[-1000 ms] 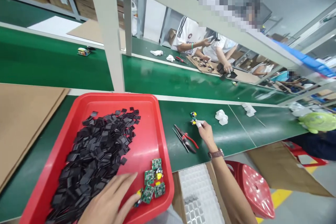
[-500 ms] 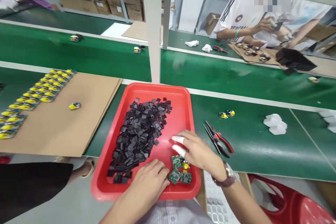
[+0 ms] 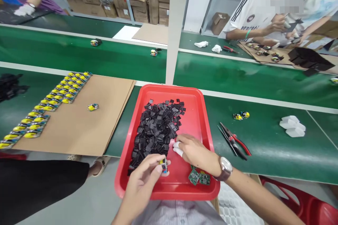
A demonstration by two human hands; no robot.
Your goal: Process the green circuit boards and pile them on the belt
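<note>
My left hand is closed around a small circuit board with a yellow part, held above the near side of the red tray. White finger covers show on two fingers of my right hand. Its fingertips are drawn together at the right edge of a heap of flat black plastic pieces; whatever lies between them is hidden. Several green circuit boards lie in the tray's near right corner, partly under my right wrist.
Left of the tray, cardboard carries rows of yellow-topped boards. To the right lie tweezers and red-handled pliers, two assembled boards and white plastic pieces. A green conveyor runs behind. Co-workers sit across it.
My left hand has lifted a circuit board from the tray's near right corner and moved left. My right hand has shifted towards the black heap. The view has swung left.
</note>
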